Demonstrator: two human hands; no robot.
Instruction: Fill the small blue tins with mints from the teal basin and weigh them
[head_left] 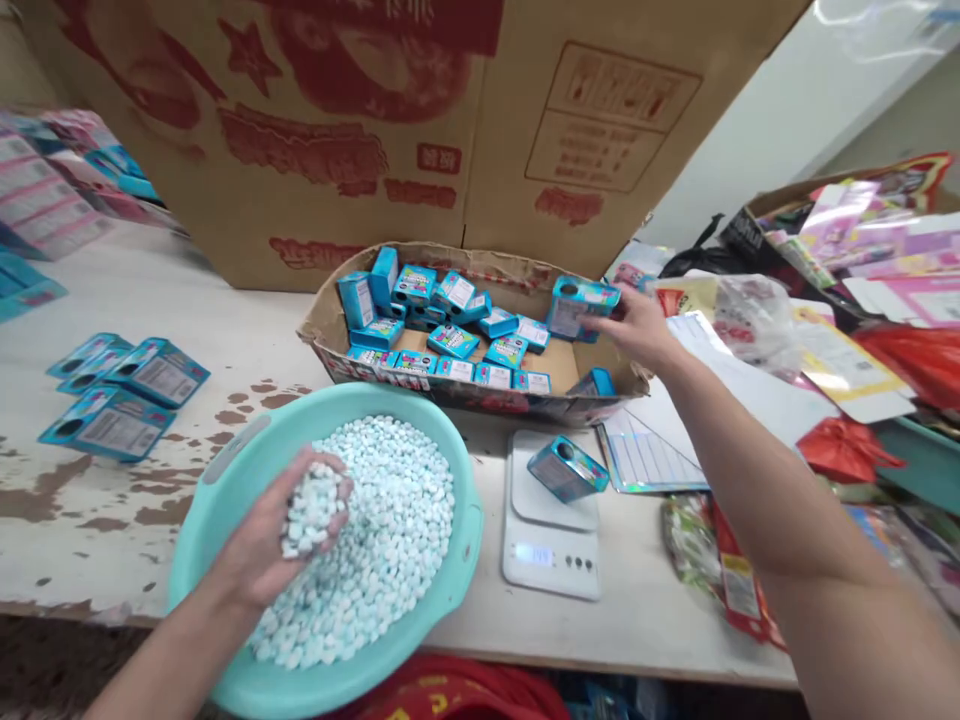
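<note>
My left hand (281, 530) is cupped around a heap of small white-blue candies, held just above the pile in the teal basin (457, 560) at the table's front edge. My right hand (637, 325) reaches out to the cardboard tray (326, 325) and grips a small blue box (577, 305) at the tray's right rim. Several more blue boxes lie in the tray. Another blue box (568, 468) lies on its side on the white digital scale (551, 550), whose display is lit.
A big brown carton with red print (465, 120) stands behind the tray. Flattened blue boxes (124, 400) lie on the worn white table at left. Packets, wrappers and printed sheets (847, 330) crowd the right side. A holographic sheet (649, 455) lies beside the scale.
</note>
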